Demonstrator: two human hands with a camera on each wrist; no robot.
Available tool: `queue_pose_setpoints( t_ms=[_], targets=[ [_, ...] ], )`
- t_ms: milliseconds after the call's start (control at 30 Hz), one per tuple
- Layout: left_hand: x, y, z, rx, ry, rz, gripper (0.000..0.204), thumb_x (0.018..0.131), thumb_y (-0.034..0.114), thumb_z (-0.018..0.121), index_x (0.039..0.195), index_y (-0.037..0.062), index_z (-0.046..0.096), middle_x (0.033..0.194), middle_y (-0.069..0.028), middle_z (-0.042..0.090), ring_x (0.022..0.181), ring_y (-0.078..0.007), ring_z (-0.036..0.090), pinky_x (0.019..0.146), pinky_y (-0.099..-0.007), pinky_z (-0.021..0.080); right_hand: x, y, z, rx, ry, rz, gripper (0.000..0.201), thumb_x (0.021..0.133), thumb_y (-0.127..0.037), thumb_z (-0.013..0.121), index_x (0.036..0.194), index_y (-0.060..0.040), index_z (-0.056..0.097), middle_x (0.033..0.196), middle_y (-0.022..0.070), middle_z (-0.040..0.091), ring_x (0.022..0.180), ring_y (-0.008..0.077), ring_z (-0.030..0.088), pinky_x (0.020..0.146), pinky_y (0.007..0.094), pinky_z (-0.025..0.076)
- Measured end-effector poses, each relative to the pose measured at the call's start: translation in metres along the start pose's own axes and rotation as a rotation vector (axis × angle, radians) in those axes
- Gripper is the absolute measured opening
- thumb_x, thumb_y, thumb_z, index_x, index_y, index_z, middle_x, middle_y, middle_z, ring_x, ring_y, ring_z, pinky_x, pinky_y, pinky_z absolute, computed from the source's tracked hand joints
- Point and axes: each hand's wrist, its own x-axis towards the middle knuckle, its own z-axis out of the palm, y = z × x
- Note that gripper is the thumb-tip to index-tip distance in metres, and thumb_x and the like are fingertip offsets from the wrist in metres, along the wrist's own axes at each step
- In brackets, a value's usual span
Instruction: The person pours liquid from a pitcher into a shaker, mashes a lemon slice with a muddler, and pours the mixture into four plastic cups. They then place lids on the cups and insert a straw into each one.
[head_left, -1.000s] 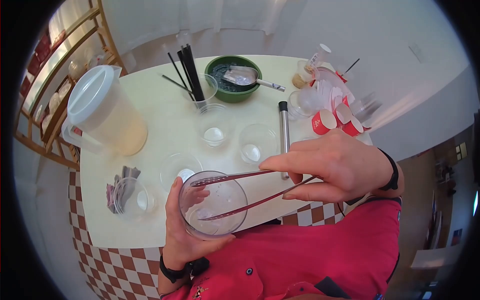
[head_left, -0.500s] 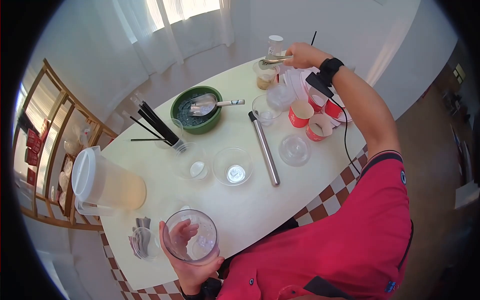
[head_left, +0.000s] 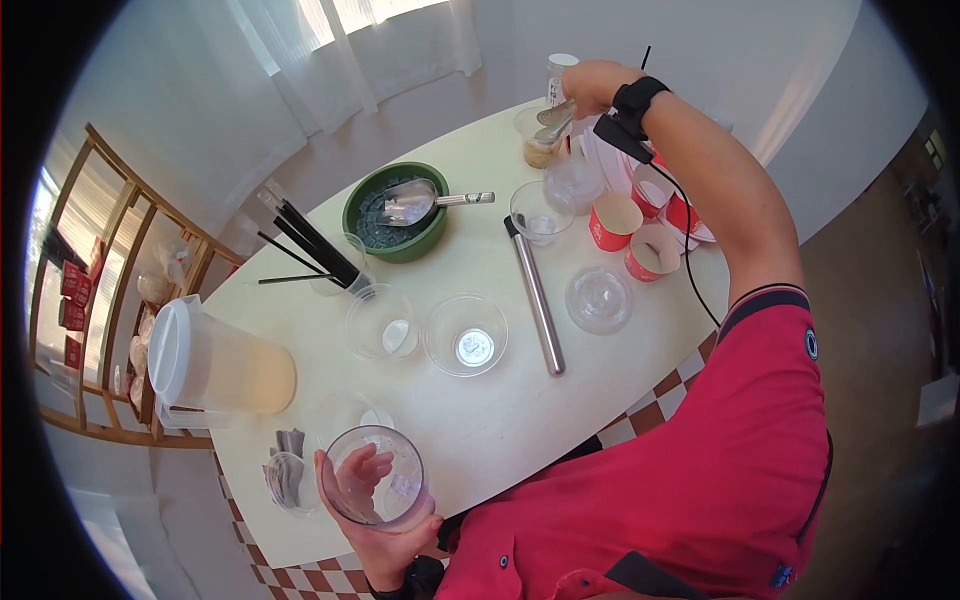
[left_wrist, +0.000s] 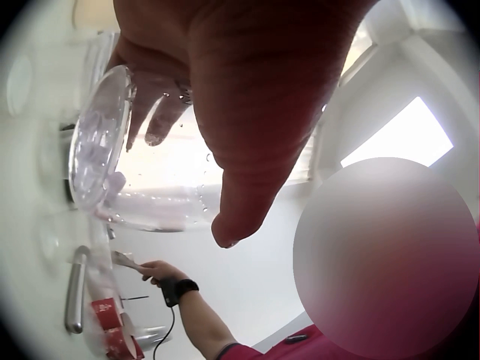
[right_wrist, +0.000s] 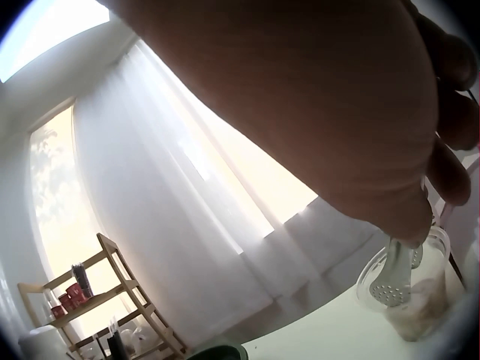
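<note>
My left hand (head_left: pixel 393 547) grips a large clear cup (head_left: pixel 418 480), tilted up at the table's near edge. A few pale lilac lumps and water drops show inside it, and the left wrist view shows the thumb (left_wrist: pixel 238 214) along its side. At the far right end of the table my right hand (head_left: pixel 598 86) holds metal tongs (head_left: pixel 552 124) by the upper part. Their perforated tips (right_wrist: pixel 391 289) point down into the mouth of a small clear tub (right_wrist: pixel 420 322) with light brown contents. The grip on the tongs is partly hidden behind the hand.
A steel muddler (head_left: pixel 537 300), clear plastic cups (head_left: pixel 466 335) and red paper cups (head_left: pixel 612 222) stand around mid-table. Behind are a green bowl (head_left: pixel 432 243) with a metal scoop (head_left: pixel 410 207) and black straws (head_left: pixel 318 245). A lidded pitcher (head_left: pixel 235 370) is left. A cable (head_left: pixel 692 240) hangs from the right wrist.
The tongs went from inside the large cup out to the small tub at the far right, their arms now closer together. The head view swung right. My left hand kept holding the cup.
</note>
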Motion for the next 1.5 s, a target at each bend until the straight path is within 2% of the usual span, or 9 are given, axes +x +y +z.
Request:
queue_pose_setpoints(
  t_ms=[100, 200, 400, 700, 800, 1200, 1300, 1400, 1500],
  targets=[
    [0.001, 0.003, 0.002, -0.001, 0.001, -0.009, 0.136, 0.063, 0.045, 0.093, 0.161, 0.0040, 0.008, 0.134, -0.0123, 0.052, 0.114, -0.0263, 0.058, 0.100, -0.0412, 0.046, -0.004, 0.000, -0.009, -0.028, 0.000, -0.084, 0.019, 0.069, -0.006, 0.071, 0.088, -0.0040, 0.073, 0.082, 0.0137, 0.072, 0.074, 0.0318, 0.069, 0.061, 0.0454, 0.052],
    [0.001, 0.001, 0.005, 0.004, 0.003, -0.005, 0.136, 0.063, 0.045, 0.093, 0.161, 0.0040, 0.008, 0.133, -0.0125, 0.053, 0.114, -0.0265, 0.059, 0.099, -0.0411, 0.046, -0.007, -0.007, -0.020, -0.128, -0.059, -0.065, 0.034, 0.076, -0.013, 0.077, 0.110, -0.0130, 0.075, 0.086, 0.0112, 0.073, 0.079, 0.0305, 0.070, 0.070, 0.0429, 0.055],
    [0.003, 0.001, 0.010, 0.004, 0.013, -0.013, 0.136, 0.063, 0.046, 0.093, 0.161, 0.0044, 0.009, 0.133, -0.0131, 0.053, 0.114, -0.0268, 0.059, 0.098, -0.0414, 0.046, -0.011, -0.026, -0.034, -0.142, -0.095, -0.065, 0.036, 0.075, -0.014, 0.079, 0.111, -0.0135, 0.075, 0.088, 0.0083, 0.074, 0.079, 0.0269, 0.071, 0.066, 0.0429, 0.055],
    [0.007, -0.003, 0.011, 0.003, 0.017, -0.027, 0.136, 0.062, 0.048, 0.093, 0.160, 0.0033, 0.010, 0.132, -0.0134, 0.053, 0.114, -0.0273, 0.059, 0.097, -0.0413, 0.047, 0.000, -0.026, -0.022, -0.132, -0.139, -0.088, 0.044, 0.075, -0.013, 0.077, 0.118, -0.0161, 0.074, 0.089, 0.0079, 0.074, 0.080, 0.0259, 0.070, 0.065, 0.0415, 0.055],
    [0.009, -0.005, 0.010, 0.001, 0.012, -0.024, 0.136, 0.062, 0.047, 0.093, 0.160, 0.0032, 0.010, 0.132, -0.0135, 0.053, 0.114, -0.0273, 0.059, 0.097, -0.0414, 0.047, 0.015, -0.014, -0.011, -0.081, -0.155, -0.149, 0.045, 0.073, -0.011, 0.077, 0.118, -0.0150, 0.075, 0.090, 0.0085, 0.075, 0.079, 0.0259, 0.070, 0.066, 0.0409, 0.055],
    [0.009, -0.005, 0.011, -0.003, 0.011, -0.040, 0.138, 0.059, 0.043, 0.094, 0.160, 0.0038, 0.010, 0.132, -0.0138, 0.053, 0.113, -0.0275, 0.059, 0.097, -0.0417, 0.047, 0.024, 0.008, -0.014, 0.082, -0.196, -0.089, 0.051, 0.071, -0.009, 0.081, 0.121, -0.0115, 0.073, 0.089, 0.0072, 0.075, 0.076, 0.0211, 0.070, 0.064, 0.0358, 0.055],
    [0.009, -0.011, 0.006, -0.020, -0.043, 0.010, 0.137, 0.054, 0.018, 0.094, 0.159, 0.0030, 0.008, 0.134, -0.0197, 0.050, 0.113, -0.0314, 0.060, 0.098, -0.0458, 0.047, 0.021, 0.009, -0.023, 0.087, -0.206, -0.084, 0.047, 0.071, -0.008, 0.081, 0.118, -0.0103, 0.075, 0.090, 0.0069, 0.075, 0.076, 0.0210, 0.070, 0.065, 0.0356, 0.055],
    [0.009, -0.005, 0.013, -0.008, 0.016, -0.050, 0.140, 0.058, 0.046, 0.095, 0.160, 0.0045, 0.010, 0.131, -0.0142, 0.053, 0.113, -0.0278, 0.058, 0.098, -0.0424, 0.046, 0.014, 0.012, -0.030, 0.111, -0.181, -0.083, 0.044, 0.071, -0.008, 0.080, 0.116, -0.0091, 0.076, 0.092, 0.0068, 0.076, 0.076, 0.0210, 0.070, 0.066, 0.0360, 0.055],
    [0.010, -0.003, 0.014, -0.017, 0.012, -0.054, 0.139, 0.058, 0.045, 0.095, 0.160, 0.0044, 0.010, 0.131, -0.0143, 0.053, 0.113, -0.0279, 0.058, 0.098, -0.0425, 0.046, 0.011, 0.014, -0.035, 0.133, -0.177, -0.091, 0.044, 0.071, -0.008, 0.079, 0.116, -0.0085, 0.076, 0.094, 0.0072, 0.076, 0.078, 0.0210, 0.070, 0.067, 0.0365, 0.055]
  ],
)
